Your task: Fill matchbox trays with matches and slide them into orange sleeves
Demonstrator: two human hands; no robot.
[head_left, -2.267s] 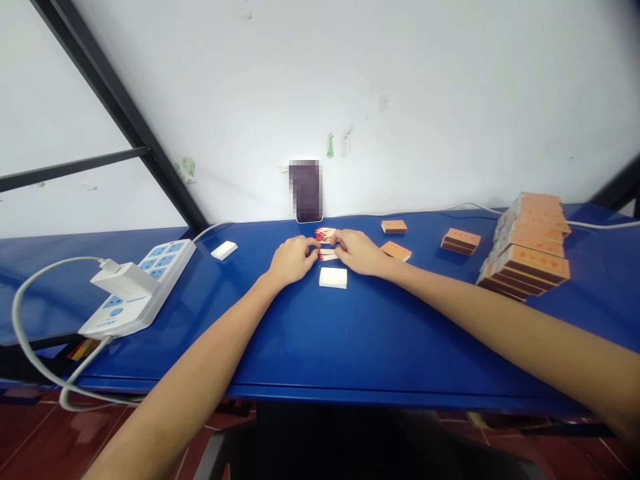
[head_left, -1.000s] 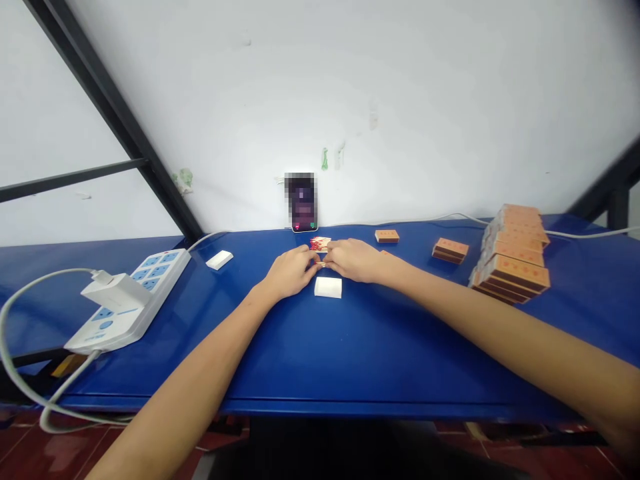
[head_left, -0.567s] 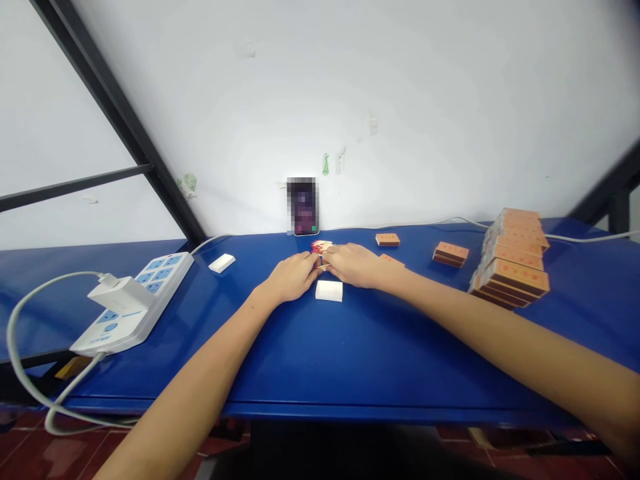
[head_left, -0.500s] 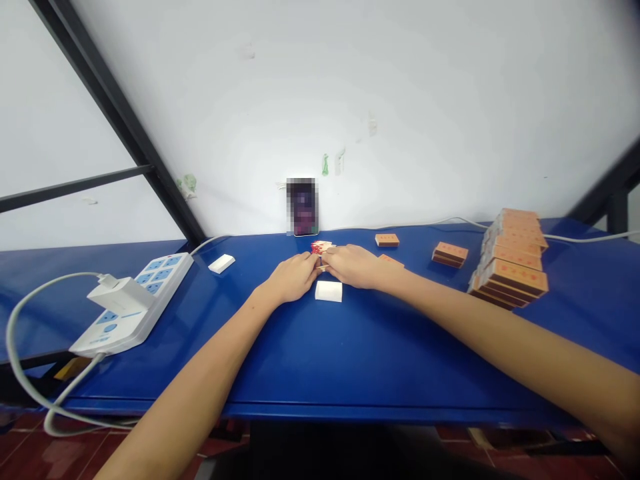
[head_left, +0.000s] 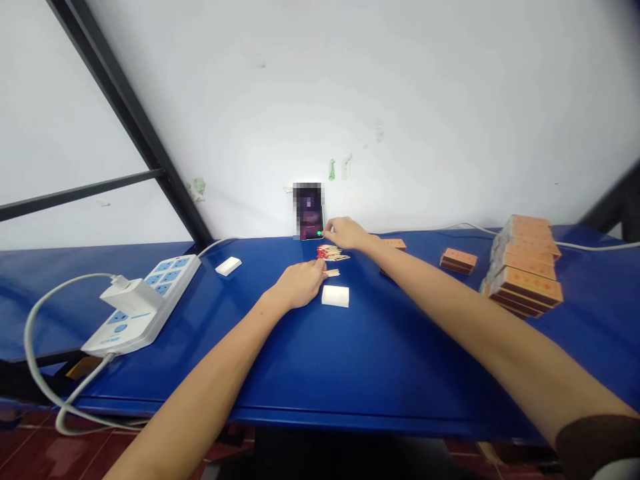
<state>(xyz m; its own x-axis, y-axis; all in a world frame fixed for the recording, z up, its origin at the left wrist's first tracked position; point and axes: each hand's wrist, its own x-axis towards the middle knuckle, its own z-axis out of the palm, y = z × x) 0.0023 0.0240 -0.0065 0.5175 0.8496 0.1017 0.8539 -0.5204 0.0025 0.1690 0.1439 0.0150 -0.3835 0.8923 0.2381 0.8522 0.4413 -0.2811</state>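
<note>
A small heap of red-tipped matchsticks (head_left: pixel 330 254) lies on the blue table (head_left: pixel 350 353) in front of a phone (head_left: pixel 308 211) that leans on the wall. My left hand (head_left: pixel 299 284) rests on the table just left of the matches, its fingers curled and their tips by a few sticks. My right hand (head_left: pixel 346 233) is stretched past the heap, with a fingertip at the phone's lower right corner. A white matchbox tray (head_left: pixel 335 295) lies just right of my left hand.
A white power strip (head_left: pixel 145 301) with a plugged charger and cable sits at the left. A second white tray (head_left: pixel 229 266) lies near it. Orange matchboxes (head_left: pixel 459 260) are scattered at the right, beside a tall stack (head_left: pixel 525 264). Black frame bars cross the wall.
My right hand has left the matches and reached forward to the phone. The left hand stays by the heap. The camera has shifted slightly.
</note>
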